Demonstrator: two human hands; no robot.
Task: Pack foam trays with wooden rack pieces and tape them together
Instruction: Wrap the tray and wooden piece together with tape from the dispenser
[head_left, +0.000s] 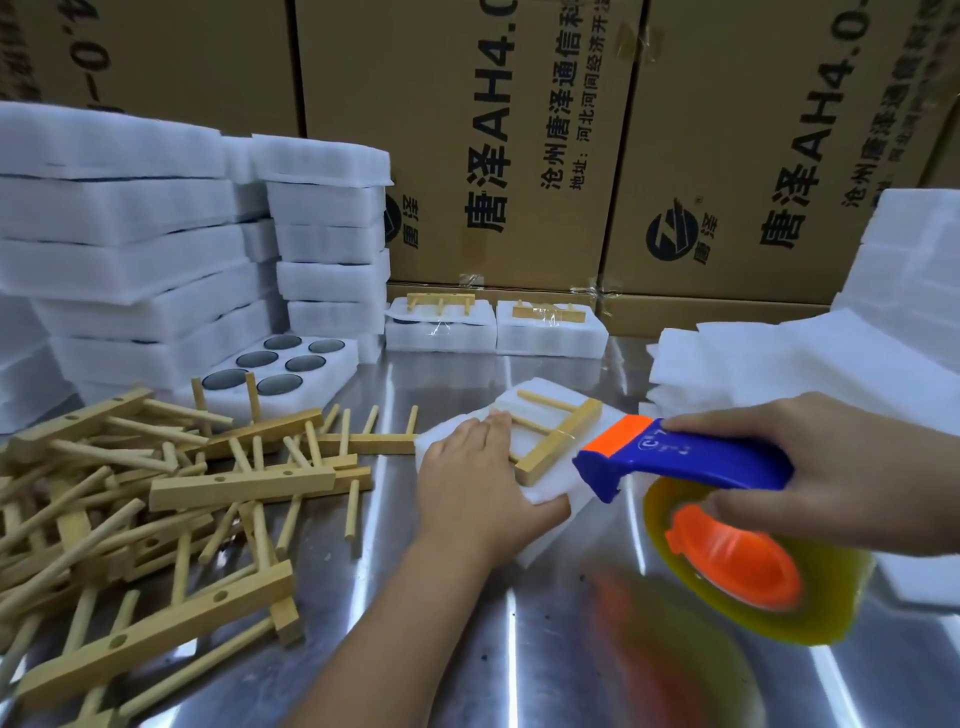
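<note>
A white foam tray (545, 400) lies at the middle of the steel table (545, 623) with a wooden rack piece (558, 441) set on top of it. My left hand (478, 483) rests flat on the tray's left side, thumb along its near edge. My right hand (841, 467) grips a blue and orange tape dispenser (685, 457) with a roll of yellowish tape (753, 566). The dispenser's front end sits at the tray's right edge.
A heap of loose wooden rack pieces (156, 493) covers the table's left. Stacks of foam trays (130, 234) rise at back left, one open tray (306, 374) showing round dark holes. Two taped packs (493, 327) sit by the cardboard boxes (493, 130). More foam sheets (779, 358) lie right.
</note>
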